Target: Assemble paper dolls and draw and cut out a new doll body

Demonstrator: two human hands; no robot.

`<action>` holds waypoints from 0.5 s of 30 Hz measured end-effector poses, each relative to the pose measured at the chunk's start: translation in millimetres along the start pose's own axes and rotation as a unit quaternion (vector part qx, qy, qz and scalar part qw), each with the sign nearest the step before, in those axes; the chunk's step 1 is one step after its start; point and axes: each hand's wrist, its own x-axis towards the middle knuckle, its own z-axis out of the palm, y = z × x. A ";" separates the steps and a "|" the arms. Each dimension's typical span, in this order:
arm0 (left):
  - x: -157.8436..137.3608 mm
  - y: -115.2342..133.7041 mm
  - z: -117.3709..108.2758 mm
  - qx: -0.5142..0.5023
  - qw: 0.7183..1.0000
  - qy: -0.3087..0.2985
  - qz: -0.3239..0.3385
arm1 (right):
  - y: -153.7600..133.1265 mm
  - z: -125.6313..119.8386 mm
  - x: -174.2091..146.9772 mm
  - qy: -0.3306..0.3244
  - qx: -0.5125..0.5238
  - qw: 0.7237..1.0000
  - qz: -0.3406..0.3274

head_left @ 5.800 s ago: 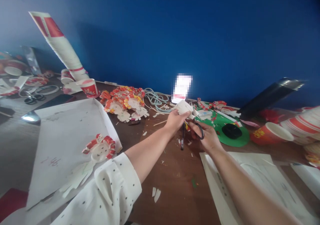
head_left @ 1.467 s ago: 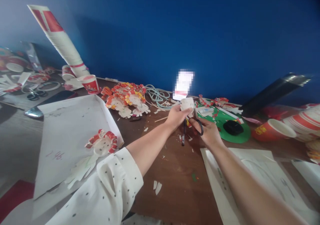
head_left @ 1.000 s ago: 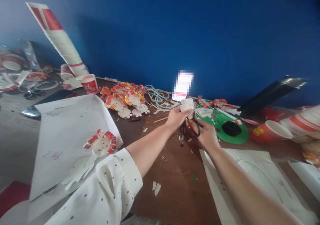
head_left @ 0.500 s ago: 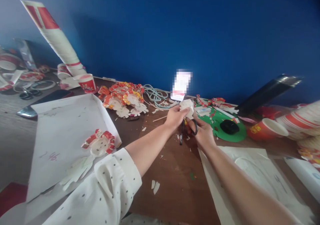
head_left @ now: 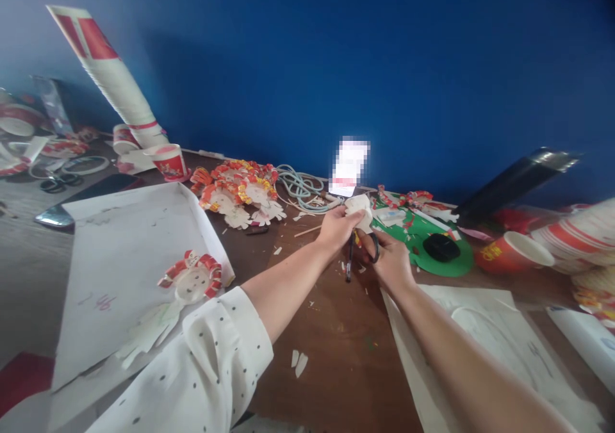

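Observation:
Between my hands is a small white paper piece [head_left: 359,207], pinched by my left hand [head_left: 337,227] near the middle of the table. My right hand [head_left: 390,253] is closed on scissors [head_left: 374,247], whose dark handle loop shows by the fingers; the blades are mostly hidden behind the paper and fingers. A dark pen [head_left: 349,263] lies on the table just under the hands. Small white paper scraps [head_left: 300,364] are scattered over the brown tabletop. Left of my forearm, a paper figure with a red curled ring [head_left: 195,279] rests on the white box lid.
A white box lid [head_left: 110,253] takes up the left side. Several curled paper figures [head_left: 240,186] lie piled beyond it, beside pale cables [head_left: 302,186] and a bright phone [head_left: 349,167]. Rightward are green paper [head_left: 451,268], a black mouse [head_left: 441,246], a red paper cup [head_left: 514,252] and drawing sheets [head_left: 490,324].
The paper between my hands has tilted slightly, and the scissors and right hand have shifted a little. The whole view has moved down by a few pixels. Both grips stay the same.

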 end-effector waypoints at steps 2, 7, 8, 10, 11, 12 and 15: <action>3.1 -2.0 -2.6 0.009 1.000 -0.009 0.000 | -1.2 0.4 -0.4 -0.005 -0.009 1.000 -0.003; 14.3 -0.9 -11.0 0.018 0.999 0.001 0.047 | 4.0 -3.1 5.9 0.009 0.047 0.999 0.026; 15.7 0.7 -12.0 0.005 0.999 -0.008 0.046 | 5.5 -4.6 8.0 0.019 0.069 0.997 0.034; 16.6 4.2 -12.6 -0.026 0.999 -0.031 0.029 | 8.1 -8.0 12.3 0.044 0.106 0.993 0.041; 16.2 5.9 -12.3 -0.037 0.998 -0.038 0.019 | 9.2 -9.8 14.4 0.058 0.122 0.990 0.043; 15.4 7.4 -11.8 -0.042 0.998 -0.040 0.011 | 10.3 -11.4 16.2 0.069 0.138 0.987 0.044; 11.4 10.5 -9.6 -0.035 0.999 -0.033 -0.007 | 12.9 -14.5 20.0 0.079 0.189 0.978 0.044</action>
